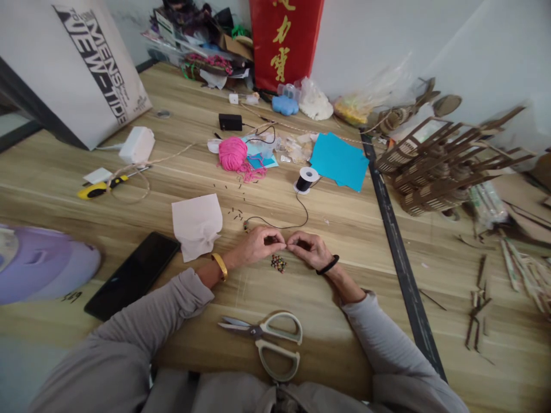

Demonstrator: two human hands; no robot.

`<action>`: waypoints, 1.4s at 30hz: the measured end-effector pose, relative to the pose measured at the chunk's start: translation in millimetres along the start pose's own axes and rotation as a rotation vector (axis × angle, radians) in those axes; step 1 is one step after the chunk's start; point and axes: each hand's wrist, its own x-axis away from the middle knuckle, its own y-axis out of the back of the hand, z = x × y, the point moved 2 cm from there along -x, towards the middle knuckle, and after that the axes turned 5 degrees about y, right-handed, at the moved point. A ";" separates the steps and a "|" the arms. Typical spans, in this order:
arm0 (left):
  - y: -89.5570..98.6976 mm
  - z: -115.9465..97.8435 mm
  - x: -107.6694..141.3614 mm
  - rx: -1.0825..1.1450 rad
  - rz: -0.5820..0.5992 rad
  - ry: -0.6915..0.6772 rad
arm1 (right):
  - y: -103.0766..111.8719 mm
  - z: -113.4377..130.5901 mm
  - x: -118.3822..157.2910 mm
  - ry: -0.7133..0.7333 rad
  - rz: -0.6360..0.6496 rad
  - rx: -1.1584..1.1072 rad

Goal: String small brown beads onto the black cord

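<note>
My left hand and my right hand meet at the fingertips above the wooden table. Each is pinched, thumb against index finger; what lies between the fingertips is too small to make out. Just below them sits a small pile of multicoloured beads. A black cord runs from a white spool of black thread in a curve to a few beads beside my left hand. Scissors with white handles lie nearer to me, blades pointing left.
At left are a black phone, a pale cloth, a yellow cutter and a purple container. Behind are pink yarn and blue sheets. Wooden models stand at right, past a black strip.
</note>
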 end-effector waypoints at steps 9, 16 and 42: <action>-0.4 0.8 -1.0 -0.029 -0.003 -0.032 | 1.2 -1.2 0.3 -0.008 -0.005 -0.049; 1.5 0.9 -0.5 -0.039 0.000 -0.019 | 1.9 -3.0 0.4 -0.016 -0.009 -0.059; -1.2 11.2 -2.7 0.172 -0.091 0.081 | 4.6 -8.0 1.2 0.029 0.130 -0.009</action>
